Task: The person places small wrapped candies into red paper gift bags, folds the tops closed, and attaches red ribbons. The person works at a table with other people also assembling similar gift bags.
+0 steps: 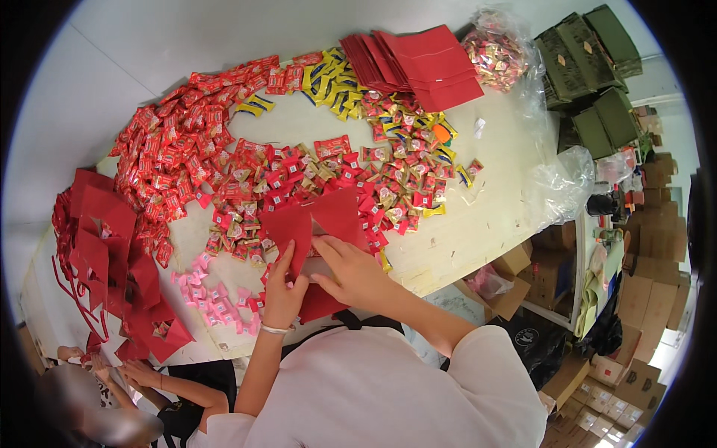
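Observation:
A red paper bag (340, 213) is between my hands, tilted over the near edge of the table, with its opening partly spread. My left hand (282, 293), a bracelet at its wrist, pinches the bag's left side. From the right, my right hand (349, 270) grips the bag at the opening, its thumb and forefinger spread along the edge; some fingertips are hidden. Just beyond the bag lie mixed small wrapped sweets (287, 175) in red and gold. Pink wrapped sweets (216, 302) lie left of my left hand.
Red packets (168, 149) are heaped at the left, yellow packets (332, 82) at the back. Folded red bags (437, 63) are stacked behind, beside a clear sack of sweets (497, 60). Filled red bags (104, 254) stand at left, near another person's hands (138, 373). Cartons (650, 299) line the right.

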